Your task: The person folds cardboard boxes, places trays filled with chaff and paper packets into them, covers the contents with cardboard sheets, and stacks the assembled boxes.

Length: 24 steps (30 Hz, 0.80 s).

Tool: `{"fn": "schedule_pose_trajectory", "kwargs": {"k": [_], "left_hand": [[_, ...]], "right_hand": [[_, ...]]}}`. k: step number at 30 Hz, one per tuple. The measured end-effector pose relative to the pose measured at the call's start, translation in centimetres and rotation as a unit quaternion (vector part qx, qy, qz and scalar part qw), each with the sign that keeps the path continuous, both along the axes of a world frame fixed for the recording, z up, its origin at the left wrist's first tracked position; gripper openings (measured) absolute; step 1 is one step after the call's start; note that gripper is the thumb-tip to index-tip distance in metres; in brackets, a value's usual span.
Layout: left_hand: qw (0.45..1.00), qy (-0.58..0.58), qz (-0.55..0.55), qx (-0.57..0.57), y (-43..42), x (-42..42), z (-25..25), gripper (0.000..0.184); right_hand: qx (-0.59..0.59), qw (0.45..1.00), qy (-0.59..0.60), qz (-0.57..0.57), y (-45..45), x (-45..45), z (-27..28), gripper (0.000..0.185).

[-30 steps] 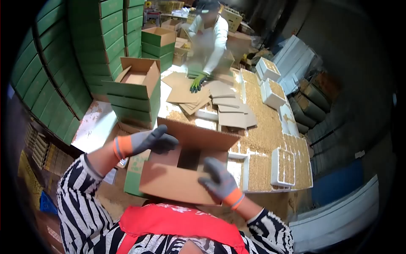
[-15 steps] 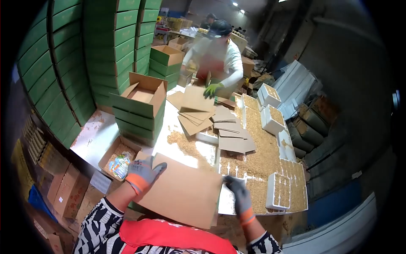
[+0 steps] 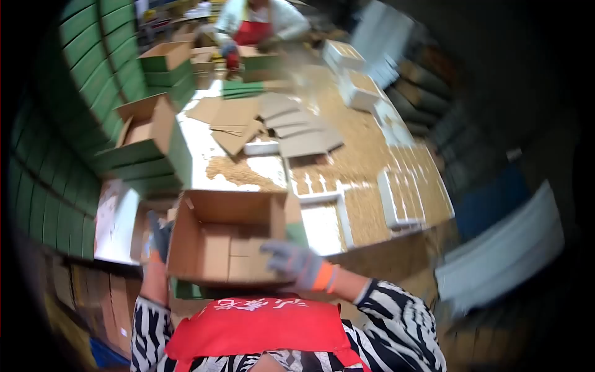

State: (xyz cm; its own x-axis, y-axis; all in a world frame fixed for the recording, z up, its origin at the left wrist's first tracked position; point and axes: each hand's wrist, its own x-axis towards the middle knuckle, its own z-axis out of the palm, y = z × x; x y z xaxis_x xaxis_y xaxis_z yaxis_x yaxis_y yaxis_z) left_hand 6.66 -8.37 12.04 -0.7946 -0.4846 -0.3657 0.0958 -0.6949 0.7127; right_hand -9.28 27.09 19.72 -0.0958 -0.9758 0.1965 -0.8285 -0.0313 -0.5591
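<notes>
An open cardboard box (image 3: 226, 208) stands right in front of me, with bare cardboard panels at its bottom. Grey with an orange cuff, the glove on my right hand (image 3: 294, 263) is at the box's near right edge, fingers stretched out over the rim and blurred. My left hand (image 3: 160, 235), gloved alike, is beside the box's left wall and over a small carton (image 3: 140, 226). Its fingers point away from me, apart; whether they touch the box I cannot tell. The carton's contents are mostly hidden by that hand.
Green boxes (image 3: 145, 149) are stacked at the left, with taller stacks behind. Flat cardboard pieces (image 3: 300, 127) lie mid-table beside a granule-covered area (image 3: 347, 139). White foam trays (image 3: 400, 201) stand at the right. Across the table, a person in a red apron (image 3: 253, 32) works at another box.
The flat cardboard sheet under my hands no longer covers the front; an open box shows there. My right hand moved left to its rim, my left hand over the carton. The view has shifted.
</notes>
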Motion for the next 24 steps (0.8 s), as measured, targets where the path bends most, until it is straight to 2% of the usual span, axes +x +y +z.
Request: {"fn": "schedule_pose_trajectory", "kwargs": {"k": [1, 2, 3, 4, 5, 7, 8, 9, 10, 11, 12, 13, 14, 15, 16, 18, 19, 20, 21, 22, 23, 24], "left_hand": [[0.996, -0.018, -0.059, -0.063, -1.5, 0.7, -1.3, 0.078], [0.963, -0.017, -0.087, -0.253, -0.5, 0.2, 1.9, 0.065], [0.897, -0.026, -0.081, -0.434, 0.6, -0.1, 5.2, 0.058], [0.829, -0.090, -0.124, -0.538, 1.9, -0.7, 7.8, 0.054], [0.742, -0.149, -0.160, -0.634, 2.8, -1.4, 8.7, 0.052], [0.742, -0.168, -0.186, -0.622, -2.0, 0.9, 2.6, 0.049], [0.811, -0.194, -0.144, -0.533, -1.0, 0.5, 2.5, 0.050], [0.870, -0.211, -0.084, -0.438, -0.1, 0.2, 2.5, 0.052], [0.750, -0.239, -0.115, -0.606, -3.5, 2.8, -1.8, 0.049], [0.723, -0.253, -0.114, -0.633, -4.2, 3.9, -3.4, 0.047], [0.695, -0.266, -0.112, -0.658, -5.0, 5.1, -4.9, 0.046], [0.779, -0.272, -0.078, -0.560, -2.7, 3.6, -2.6, 0.044], [0.848, -0.272, -0.039, -0.454, -0.8, 2.2, -0.4, 0.043], [0.847, -0.268, -0.032, -0.459, 0.2, 1.2, 1.0, 0.043], [0.838, -0.272, -0.035, -0.471, 0.3, 1.3, 1.2, 0.043], [0.822, -0.285, -0.044, -0.491, -0.1, 1.6, 1.5, 0.042], [0.818, -0.289, -0.044, -0.495, -0.2, 1.6, 1.5, 0.042], [0.816, -0.295, -0.043, -0.496, -0.3, 1.6, 1.6, 0.042], [0.814, -0.298, -0.042, -0.497, -0.3, 1.8, 1.6, 0.041], [0.811, -0.302, -0.041, -0.499, -0.3, 1.8, 1.5, 0.041], [0.808, -0.304, -0.041, -0.504, -0.4, 2.0, 1.4, 0.041], [0.806, -0.307, -0.040, -0.505, -0.5, 2.0, 1.2, 0.041]], "right_hand": [[0.002, 0.996, 0.065, 0.053, 0.4, 1.0, -2.9, 0.043], [0.067, 0.996, 0.036, 0.053, 0.4, 2.1, -1.9, 0.053], [0.128, 0.990, 0.003, 0.060, 0.6, 2.6, -0.7, 0.064], [0.077, 0.993, -0.070, 0.060, 1.6, 1.9, -0.9, 0.077], [0.006, 0.993, -0.120, 0.023, 3.1, 1.3, -1.6, 0.081], [-0.055, 0.945, -0.267, -0.183, 6.4, -0.7, -1.1, 0.083], [-0.184, 0.896, -0.257, -0.314, 8.6, -3.0, -5.3, 0.084], [-0.238, 0.847, -0.179, -0.440, 11.7, -6.4, -8.9, 0.074], [-0.342, 0.601, -0.458, -0.558, 14.6, -10.4, -10.7, 0.066], [-0.364, 0.580, -0.359, -0.634, 19.5, -14.8, -15.4, 0.065], [-0.379, 0.487, -0.407, -0.673, 22.8, -17.8, -15.2, 0.069], [-0.391, 0.426, -0.438, -0.688, 27.4, -21.9, -19.6, 0.078], [-0.345, 0.344, -0.417, -0.767, 27.3, -24.1, -18.3, 0.087], [-0.274, 0.445, -0.294, -0.800, 30.3, -27.2, -23.7, 0.089], [-0.201, 0.510, -0.147, -0.824, 33.2, -30.2, -29.0, 0.091], [-0.261, 0.504, -0.194, -0.800, 31.2, -29.1, -24.9, 0.077], [-0.329, 0.434, -0.306, -0.781, 30.4, -28.2, -22.7, 0.069], [-0.394, 0.453, -0.372, -0.708, 29.6, -26.7, -21.3, 0.057], [-0.351, 0.464, -0.402, -0.707, 30.4, -26.0, -21.9, 0.055], [-0.382, 0.474, -0.429, -0.668, 31.6, -24.9, -24.0, 0.054], [-0.332, 0.490, -0.431, -0.681, 30.5, -22.1, -21.3, 0.054], [-0.322, 0.511, -0.433, -0.669, 31.1, -20.2, -22.6, 0.056]]}}
